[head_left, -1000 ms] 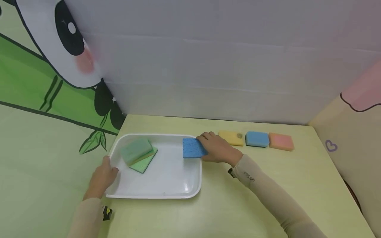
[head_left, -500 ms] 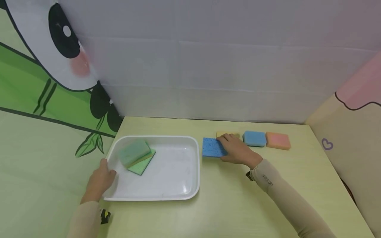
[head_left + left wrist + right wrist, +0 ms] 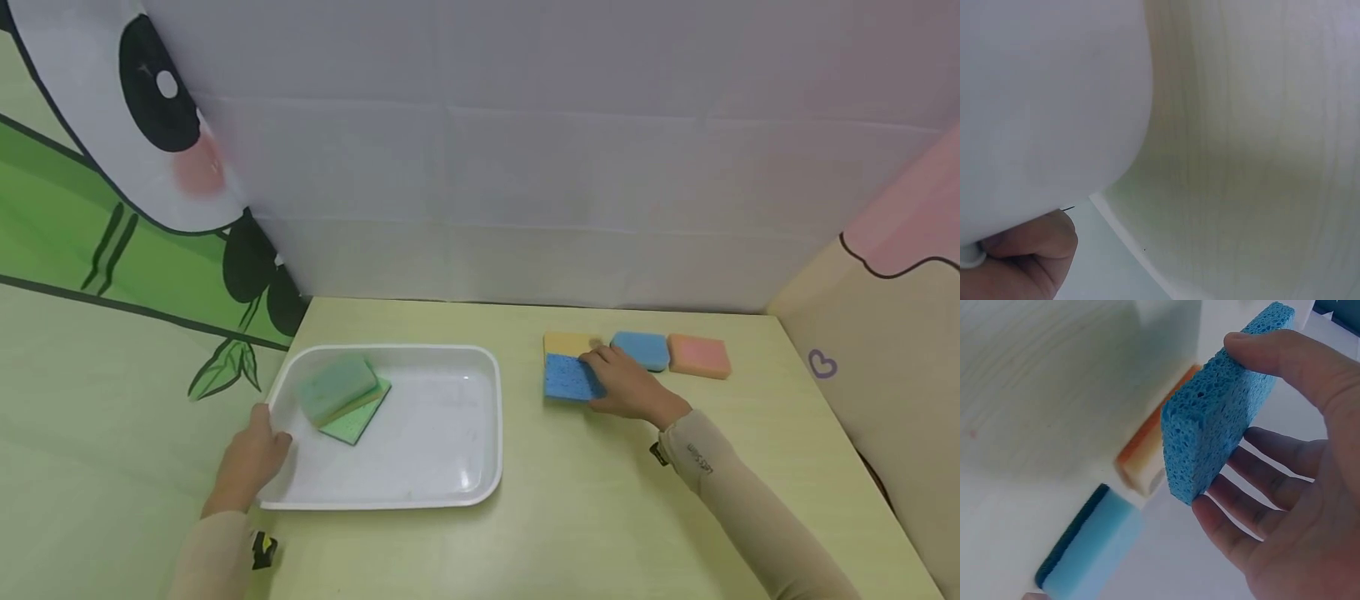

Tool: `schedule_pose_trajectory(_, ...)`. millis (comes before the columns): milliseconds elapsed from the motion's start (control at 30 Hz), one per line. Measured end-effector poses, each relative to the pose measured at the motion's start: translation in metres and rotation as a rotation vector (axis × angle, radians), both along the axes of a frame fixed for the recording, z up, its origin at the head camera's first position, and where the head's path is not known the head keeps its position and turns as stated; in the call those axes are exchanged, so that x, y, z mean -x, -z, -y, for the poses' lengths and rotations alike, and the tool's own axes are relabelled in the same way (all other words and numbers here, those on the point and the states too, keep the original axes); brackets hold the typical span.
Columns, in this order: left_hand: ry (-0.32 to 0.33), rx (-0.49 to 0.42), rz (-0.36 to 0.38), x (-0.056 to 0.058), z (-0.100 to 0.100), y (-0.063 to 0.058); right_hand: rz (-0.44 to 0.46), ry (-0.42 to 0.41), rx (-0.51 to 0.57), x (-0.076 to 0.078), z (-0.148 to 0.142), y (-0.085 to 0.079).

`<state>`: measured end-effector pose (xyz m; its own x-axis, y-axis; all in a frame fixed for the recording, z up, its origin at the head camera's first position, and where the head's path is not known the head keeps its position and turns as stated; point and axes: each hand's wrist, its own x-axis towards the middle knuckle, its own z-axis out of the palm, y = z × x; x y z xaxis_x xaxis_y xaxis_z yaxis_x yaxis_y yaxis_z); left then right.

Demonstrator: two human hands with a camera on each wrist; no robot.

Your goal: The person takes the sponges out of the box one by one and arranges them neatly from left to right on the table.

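Observation:
My right hand (image 3: 630,385) holds a blue sponge (image 3: 572,377) by its right end, thumb on one edge and fingertips on the opposite one. In the head view this sponge overlaps the front of a yellow sponge (image 3: 572,342). The right wrist view shows the blue sponge's porous face (image 3: 1216,412) raised over the table. At the left, my left hand (image 3: 251,458) grips the left rim of a white tray (image 3: 420,467); in the left wrist view its curled fingers (image 3: 1035,240) lie at the tray's edge. Inside the tray, a green sponge (image 3: 337,389) lies partly over a thinner light green sponge (image 3: 358,421).
Right of the yellow sponge, a light blue sponge with a dark underside (image 3: 641,350) and a pink-orange sponge (image 3: 699,356) lie in a row on the pale wooden table (image 3: 540,533). Printed walls rise behind and at both sides.
My right hand has carried the blue sponge rightward, from over the tray's right rim to in front of the yellow sponge. My left hand stays at the tray's rim.

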<state>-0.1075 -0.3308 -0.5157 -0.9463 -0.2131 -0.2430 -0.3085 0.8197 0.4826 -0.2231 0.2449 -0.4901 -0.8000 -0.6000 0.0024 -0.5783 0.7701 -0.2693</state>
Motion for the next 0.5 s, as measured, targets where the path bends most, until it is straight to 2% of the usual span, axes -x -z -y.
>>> schedule_pose_trajectory(333, -0.007, -0.003, 0.015, -0.002, 0.0, 0.001, 0.045, 0.012, 0.015, 0.0, -0.009, 0.018)
schedule_pose_trajectory(500, -0.013, -0.006, 0.017, 0.0, -0.001, 0.0, 0.025, -0.01, 0.019, 0.002, -0.011, 0.027)
